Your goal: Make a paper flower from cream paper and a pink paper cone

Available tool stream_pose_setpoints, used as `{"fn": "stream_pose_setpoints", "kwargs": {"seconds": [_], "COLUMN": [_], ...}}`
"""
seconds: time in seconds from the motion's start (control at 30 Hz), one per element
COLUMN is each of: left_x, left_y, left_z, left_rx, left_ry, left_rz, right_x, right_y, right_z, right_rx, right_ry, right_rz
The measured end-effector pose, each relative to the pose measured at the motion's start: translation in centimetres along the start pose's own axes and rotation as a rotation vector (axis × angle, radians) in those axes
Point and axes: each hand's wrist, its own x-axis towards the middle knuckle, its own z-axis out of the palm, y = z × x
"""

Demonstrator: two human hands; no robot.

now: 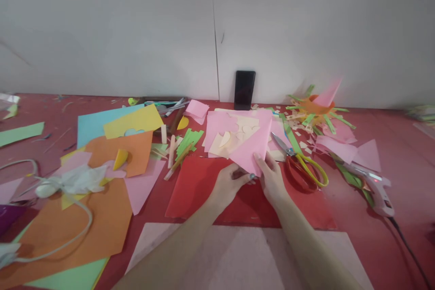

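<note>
Both my hands meet over a folded pink paper (253, 147) that lies on a red sheet (200, 188). My left hand (228, 184) pinches the paper's lower corner with curled fingers. My right hand (272, 177) presses on the same corner from the right, fingers together on the fold. Cream paper with heart-shaped cutouts (234, 138) lies just beyond the pink paper. Yellow-handled scissors (301, 163) rest right of my right hand.
A black phone (244, 89) leans on the white wall. A glue gun (375, 190) with its cord lies at the right. Orange, yellow, blue and pink sheets (118, 154) cover the left, with a white cable (68, 217). Green strips and scraps (316, 115) litter the back right.
</note>
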Motion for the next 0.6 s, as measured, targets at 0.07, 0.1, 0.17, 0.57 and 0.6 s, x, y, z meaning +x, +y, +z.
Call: {"fn": "stream_pose_setpoints", "kwargs": {"seconds": [0.07, 0.1, 0.17, 0.57, 0.6], "left_x": [-0.01, 0.00, 0.03, 0.06, 0.04], "left_y": [0.02, 0.03, 0.06, -0.14, -0.09], "left_z": [0.07, 0.10, 0.15, 0.09, 0.12], "left_rx": [-0.015, -0.026, -0.039, 0.009, 0.011], "left_ry": [0.006, 0.005, 0.018, 0.049, 0.047], "left_rz": [0.003, 0.001, -0.006, -0.040, -0.039], "right_x": [-0.07, -0.11, -0.19, -0.51, -0.51], "right_y": [-0.02, -0.01, -0.01, -0.03, 0.04], "right_z": [0.03, 0.04, 0.06, 0.15, 0.10], "right_rx": [-0.029, -0.042, -0.051, -0.076, -0.081], "right_ry": [-0.006, -0.010, -0.030, -0.109, -0.112], "right_rz": [-0.005, -0.007, 0.004, 0.033, 0.032]}}
